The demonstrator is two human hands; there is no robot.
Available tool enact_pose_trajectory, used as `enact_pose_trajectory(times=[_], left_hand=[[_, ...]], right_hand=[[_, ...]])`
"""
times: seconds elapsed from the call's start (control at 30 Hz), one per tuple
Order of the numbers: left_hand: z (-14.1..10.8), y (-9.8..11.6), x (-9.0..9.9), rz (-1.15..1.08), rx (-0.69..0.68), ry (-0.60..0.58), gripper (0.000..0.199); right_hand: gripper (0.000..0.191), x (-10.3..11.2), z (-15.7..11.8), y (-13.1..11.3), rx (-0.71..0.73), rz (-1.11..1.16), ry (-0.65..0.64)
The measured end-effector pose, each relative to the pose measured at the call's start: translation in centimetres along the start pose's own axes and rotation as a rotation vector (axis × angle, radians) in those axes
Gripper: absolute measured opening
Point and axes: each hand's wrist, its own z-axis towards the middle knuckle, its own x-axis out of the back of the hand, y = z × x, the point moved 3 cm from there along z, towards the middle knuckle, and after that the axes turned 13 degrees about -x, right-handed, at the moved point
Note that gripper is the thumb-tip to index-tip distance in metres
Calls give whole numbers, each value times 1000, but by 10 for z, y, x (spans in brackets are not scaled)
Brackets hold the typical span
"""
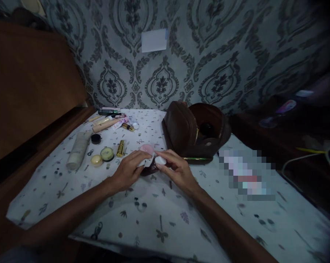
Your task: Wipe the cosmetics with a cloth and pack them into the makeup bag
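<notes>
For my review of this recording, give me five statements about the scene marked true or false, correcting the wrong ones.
1. A white rounded piece is in the grip of the right hand. True.
2. The bag is closed. False: the brown bag stands open.
3. The left hand rests on the bag. False: the left hand is away from it, holding a thin white piece.
4. The beige tube is left of the green jar. True.
5. The gold tube is inside the bag. False: the gold tube is outside it, on the patterned cover.
</notes>
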Motion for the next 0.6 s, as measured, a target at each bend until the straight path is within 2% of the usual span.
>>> enact_pose_trajectory(times=[0.17,0.37,0.6], left_hand=[[-5,-6,-1,58,36,-49,40],[-14,-8,2,152,18,-91,39],[-20,-11,3,211,150,-186,35]], right_hand=[[32,1,-2,6,-35,56,17],[25,3,-1,7,-56,71,48],[32,4,-1,5,-29,36,30]])
